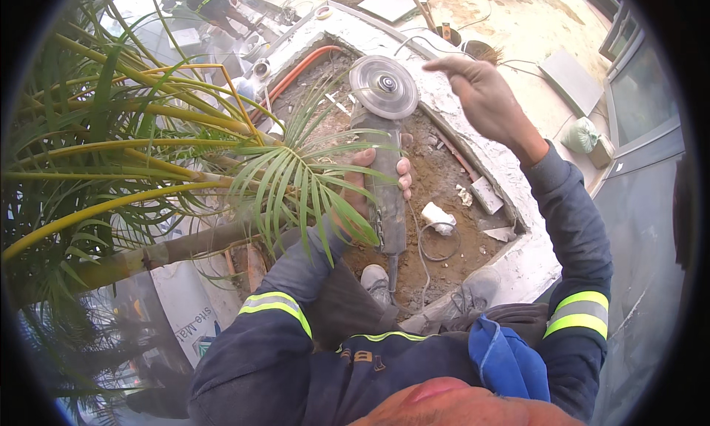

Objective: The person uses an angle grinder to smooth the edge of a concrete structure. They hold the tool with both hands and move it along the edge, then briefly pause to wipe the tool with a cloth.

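My left hand (357, 186) is wrapped round the dusty grey body of an angle grinder (390, 211), with fingertips showing on its right side. A round, pale cutting disc (370, 93) sits at the grinder's far end. Palm leaves (296, 174) partly cover this hand and the tool. My right hand (484, 93) is raised to the right of the disc, apart from it. Its index finger stretches left and nothing shows in it; the other fingers are partly hidden. The grinder's cord (393, 271) runs down toward my shoes.
A pale, rough-edged low wall (536, 259) surrounds the dirt bed (436, 182) where I stand. Orange conduit (296, 75) lies along its far left side. A white crumpled piece (438, 219) and rubble lie on the soil. Palm stems (111, 219) crowd the left. Another person (213, 1) bends far left.
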The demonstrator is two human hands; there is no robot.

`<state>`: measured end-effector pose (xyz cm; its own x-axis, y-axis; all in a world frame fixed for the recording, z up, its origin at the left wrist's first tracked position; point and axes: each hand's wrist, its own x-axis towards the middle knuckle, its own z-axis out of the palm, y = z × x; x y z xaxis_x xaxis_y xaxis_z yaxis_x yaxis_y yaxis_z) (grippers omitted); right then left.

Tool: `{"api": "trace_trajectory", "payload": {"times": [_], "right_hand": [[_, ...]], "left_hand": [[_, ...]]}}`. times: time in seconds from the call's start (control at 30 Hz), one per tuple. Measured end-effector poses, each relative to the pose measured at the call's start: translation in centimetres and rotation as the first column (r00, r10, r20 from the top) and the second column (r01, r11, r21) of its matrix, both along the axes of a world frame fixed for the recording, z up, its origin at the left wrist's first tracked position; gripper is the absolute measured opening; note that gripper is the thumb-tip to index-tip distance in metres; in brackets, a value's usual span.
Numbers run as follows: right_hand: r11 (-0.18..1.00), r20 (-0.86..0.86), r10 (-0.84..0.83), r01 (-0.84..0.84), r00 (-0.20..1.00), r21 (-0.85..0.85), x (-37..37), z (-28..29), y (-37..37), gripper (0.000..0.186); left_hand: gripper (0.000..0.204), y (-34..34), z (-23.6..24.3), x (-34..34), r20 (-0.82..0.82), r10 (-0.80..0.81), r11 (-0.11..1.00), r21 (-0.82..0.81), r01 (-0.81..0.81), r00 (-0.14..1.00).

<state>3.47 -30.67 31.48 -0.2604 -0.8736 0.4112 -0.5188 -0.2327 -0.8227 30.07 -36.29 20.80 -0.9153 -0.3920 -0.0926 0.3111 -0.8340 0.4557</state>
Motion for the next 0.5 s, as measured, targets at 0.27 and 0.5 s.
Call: {"api": "trace_trajectory", "payload": {"times": [0.27,0.5], "right_hand": [[0.959,-0.405,0.271,-0.282,0.873,0.034,4.3,7.1,-1.1,0.038],[0.916,-0.673,0.372,-0.372,0.639,0.154,11.5,11.3,-5.5,0.044]], "left_hand": [[0.078,-1.4,-2.3,-1.7,-0.028,-0.014,1.0,-0.027,0.013,1.0],[0.056,-0.5,-2.4,-5.3,-0.133,0.031,0.999,0.024,-0.028,0.991]]}}
